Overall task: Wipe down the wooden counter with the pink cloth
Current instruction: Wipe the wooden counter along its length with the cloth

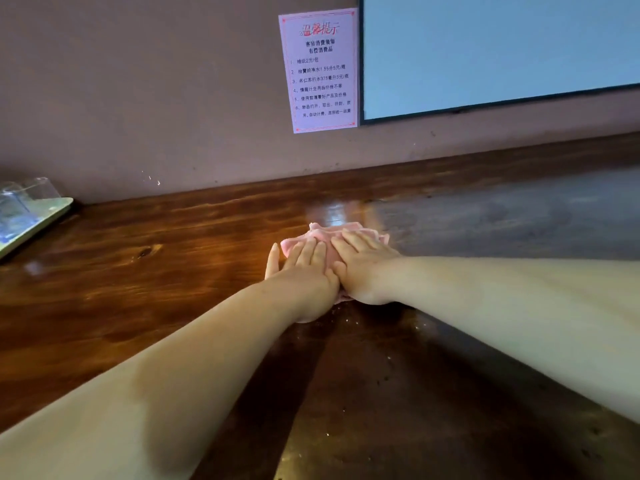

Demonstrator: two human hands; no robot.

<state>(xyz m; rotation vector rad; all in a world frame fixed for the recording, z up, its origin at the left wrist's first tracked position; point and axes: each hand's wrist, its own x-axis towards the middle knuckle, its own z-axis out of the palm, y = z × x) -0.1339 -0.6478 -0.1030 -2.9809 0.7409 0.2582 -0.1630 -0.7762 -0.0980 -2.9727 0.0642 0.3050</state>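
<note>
I count one pink cloth [334, 233], one wooden counter [145, 258], one printed notice [320, 71], one bright screen [498, 50], one pale tray [34, 220] and two hands.

The cloth is my landmark. It lies bunched on the counter, a little short of the wall behind it, and both hands sit on top of it side by side, touching each other.

My left hand [301, 271] lies flat on the near left part of the cloth, fingers straight and close together, palm down. Its thumb sticks out to the left, off the cloth and onto the bare wood. It presses rather than grips.

My right hand [363, 268] lies flat on the near right part of the cloth, fingers straight and slightly spread, also pressing with nothing curled round the fabric.

Beyond the cloth, the notice hangs on the wall almost straight above it, with the screen just right of the notice. Far to the left of the cloth the tray rests on the counter by the wall, carrying clear glass items I cannot count.
</note>
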